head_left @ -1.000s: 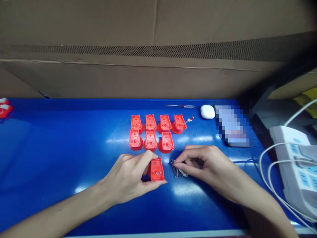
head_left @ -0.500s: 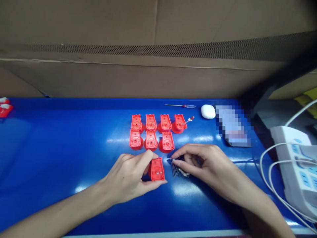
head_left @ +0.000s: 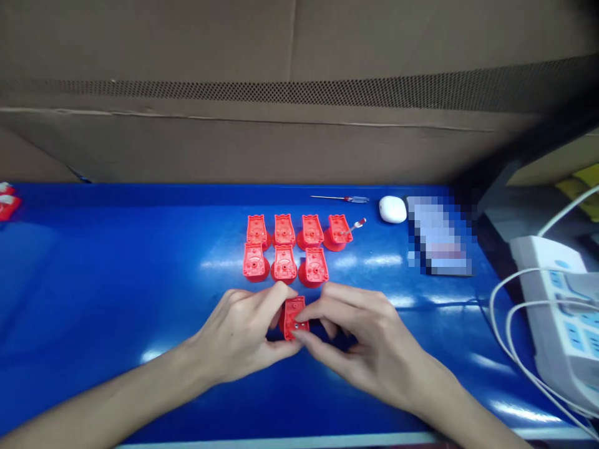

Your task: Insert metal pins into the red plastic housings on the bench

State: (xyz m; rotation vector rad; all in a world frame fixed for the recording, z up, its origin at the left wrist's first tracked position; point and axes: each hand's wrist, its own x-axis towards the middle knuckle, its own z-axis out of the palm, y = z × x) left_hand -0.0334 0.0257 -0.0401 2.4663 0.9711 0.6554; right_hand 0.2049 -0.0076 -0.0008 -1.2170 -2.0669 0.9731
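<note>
My left hand (head_left: 246,330) grips a red plastic housing (head_left: 294,305) by its side between thumb and fingers. The open face of the housing points up, and a small metal piece shows inside near its lower end. Over that end, the thumb and index finger of my right hand (head_left: 374,340) come close together at the housing. Whatever sits between those fingertips is too small to make out. Just beyond my hands, several similar red housings (head_left: 284,265) stand in two rows. The small metal pins seen earlier beside the held housing are hidden behind my right hand.
A screwdriver (head_left: 349,199) lies at the back, left of a white rounded case (head_left: 392,209) and a blurred-out phone-like slab (head_left: 442,240). On the right is a white power strip (head_left: 556,312) with looping white cables. Red and white parts (head_left: 7,202) sit far left.
My right hand has moved left from the small metal pins to the held housing, its fingertips now over the lower end. My left hand keeps its grip.
</note>
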